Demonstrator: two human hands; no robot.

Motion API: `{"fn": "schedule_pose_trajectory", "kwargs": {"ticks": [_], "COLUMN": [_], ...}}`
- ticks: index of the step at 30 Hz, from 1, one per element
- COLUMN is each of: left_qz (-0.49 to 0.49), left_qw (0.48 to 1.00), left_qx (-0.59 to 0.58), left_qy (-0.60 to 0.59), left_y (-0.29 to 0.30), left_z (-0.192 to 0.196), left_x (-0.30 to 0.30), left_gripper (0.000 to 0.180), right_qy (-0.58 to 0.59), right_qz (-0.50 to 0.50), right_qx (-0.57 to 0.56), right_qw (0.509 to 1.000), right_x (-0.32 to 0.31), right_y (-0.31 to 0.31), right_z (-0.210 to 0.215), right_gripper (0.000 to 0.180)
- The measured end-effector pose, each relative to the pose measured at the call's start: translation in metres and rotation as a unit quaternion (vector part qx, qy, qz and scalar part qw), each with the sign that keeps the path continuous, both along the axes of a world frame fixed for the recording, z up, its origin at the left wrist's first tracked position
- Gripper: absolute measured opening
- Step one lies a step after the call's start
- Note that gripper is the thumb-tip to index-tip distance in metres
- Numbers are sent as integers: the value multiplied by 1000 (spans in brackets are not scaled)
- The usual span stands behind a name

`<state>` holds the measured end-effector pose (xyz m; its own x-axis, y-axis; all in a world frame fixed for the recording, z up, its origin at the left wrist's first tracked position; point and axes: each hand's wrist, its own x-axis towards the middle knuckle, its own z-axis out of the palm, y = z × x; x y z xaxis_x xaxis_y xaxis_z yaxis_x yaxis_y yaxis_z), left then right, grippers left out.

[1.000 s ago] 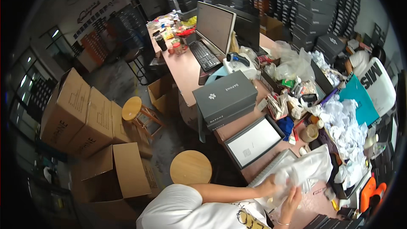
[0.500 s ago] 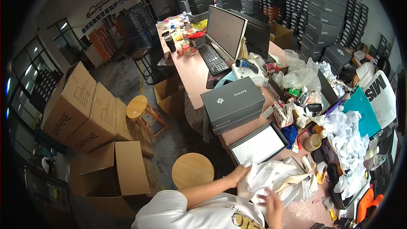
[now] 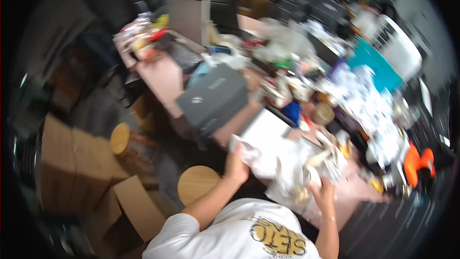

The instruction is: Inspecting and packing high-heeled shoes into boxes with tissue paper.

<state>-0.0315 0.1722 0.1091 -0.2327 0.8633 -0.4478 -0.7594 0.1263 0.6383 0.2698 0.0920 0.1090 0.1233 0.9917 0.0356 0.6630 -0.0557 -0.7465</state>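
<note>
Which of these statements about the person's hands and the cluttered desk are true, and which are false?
1. The left hand grips the edge of a white plastic bag. True.
2. The right hand rests on the keyboard. False: it is at the bag's near side.
3. A dark grey box lies on the pink desk. True.
4. The round wooden stool stands on the desk. False: it stands on the floor beside it.

Single head view — high above, facing down, cluttered desk (image 3: 163,74) near
</note>
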Motion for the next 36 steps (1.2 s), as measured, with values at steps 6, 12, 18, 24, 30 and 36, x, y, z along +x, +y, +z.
{"fn": "schedule_pose_trajectory", "kwargs": {"ticks": [6,12,18,24,30,36], "left_qz": [25,-533,-592,-722,-521,-396], "left_qw": [881,250,522,670,826,887], "left_qx": [236,147,327,-88,-153,-213], "left_qy": [409,795,519,-149,-153,-98], "left_y": [44,101,82,1,-29,-58], "left_z": [25,-85,62,-51,-47,-27], "left_x": [-37,-28,26,70,68,74], "left_gripper": [26,74,85,68,75,76], "right_qy": [150,203,138,33,-187,-307], "right_qz": [-220,-219,54,200,72,197], "right_qx": [-76,-116,-205,-98,33,58], "right_qw": [961,947,967,974,979,929], "right_x": [32,54,60,12,-69,-87], "right_y": [-10,-34,-27,42,27,14], "right_z": [-5,26,61,47,15,-10], "right_gripper": [38,40,45,45,32,15]}}
